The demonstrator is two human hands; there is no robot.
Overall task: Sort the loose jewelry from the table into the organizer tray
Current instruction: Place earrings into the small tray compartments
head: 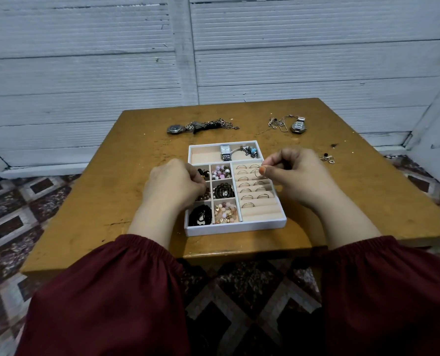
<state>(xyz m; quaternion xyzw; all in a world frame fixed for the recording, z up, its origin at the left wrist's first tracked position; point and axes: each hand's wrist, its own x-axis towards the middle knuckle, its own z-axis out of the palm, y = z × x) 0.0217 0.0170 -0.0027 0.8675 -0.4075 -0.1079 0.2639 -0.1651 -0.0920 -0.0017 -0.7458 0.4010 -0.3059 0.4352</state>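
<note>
A white organizer tray (235,228) sits at the table's near middle, with beads, dark bands and a column of ring slots holding several rings. My right hand (295,173) hovers over the ring slots and pinches a thin ring (259,172) between thumb and forefinger. My left hand (174,183) is curled over the tray's left compartments, fingertips down among brown beads (205,195); what it grips is hidden. A silver watch (225,152) and a charm bracelet (249,149) lie in the top compartment.
Loose jewelry lies on the wooden table (116,181): a dark watch with chains (201,126) at the back left, a silver watch with thin chains (289,124) at the back right, small earrings (327,158) to the right of the tray. White boards stand behind.
</note>
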